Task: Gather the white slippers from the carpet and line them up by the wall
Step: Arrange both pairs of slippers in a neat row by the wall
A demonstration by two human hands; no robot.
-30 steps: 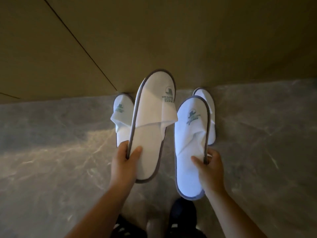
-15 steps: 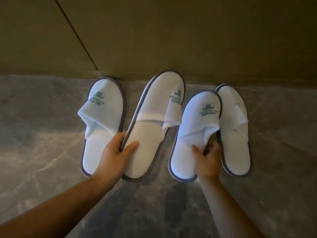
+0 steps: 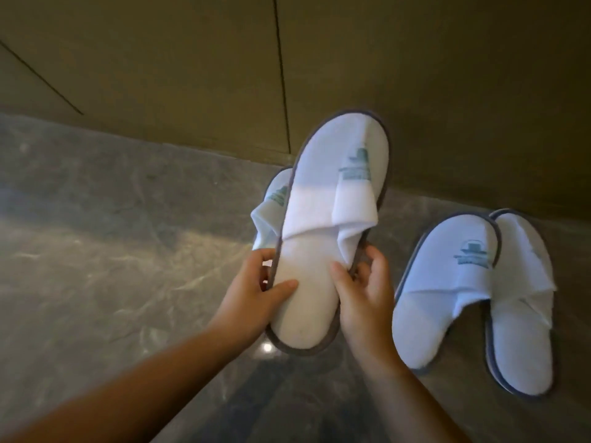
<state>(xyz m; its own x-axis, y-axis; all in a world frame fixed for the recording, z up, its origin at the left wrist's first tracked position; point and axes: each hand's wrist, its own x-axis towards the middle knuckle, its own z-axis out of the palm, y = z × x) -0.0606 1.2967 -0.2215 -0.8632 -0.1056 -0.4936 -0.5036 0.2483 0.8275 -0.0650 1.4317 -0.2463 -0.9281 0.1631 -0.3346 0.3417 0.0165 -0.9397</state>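
No text is being resolved: a teal logo is being shown on the held slipper (image 3: 323,199), the left slipper (image 3: 271,203) and one right slipper (image 3: 454,282), lettering blurred.

Olive-brown wall (image 3: 415,75) across the top of the frame, split by thin dark seams. Below it, grey marble floor (image 3: 112,251) with pale veins, brighter at centre left, one small glint of light at lower centre.

- The floor (image 3: 112,251) on my left lies bare up to the wall (image 3: 447,91).
- A pair of slippers (image 3: 463,292) blocks the right, toes near the wall.
- Another slipper (image 3: 271,203) sits beneath the one I hold (image 3: 329,219).
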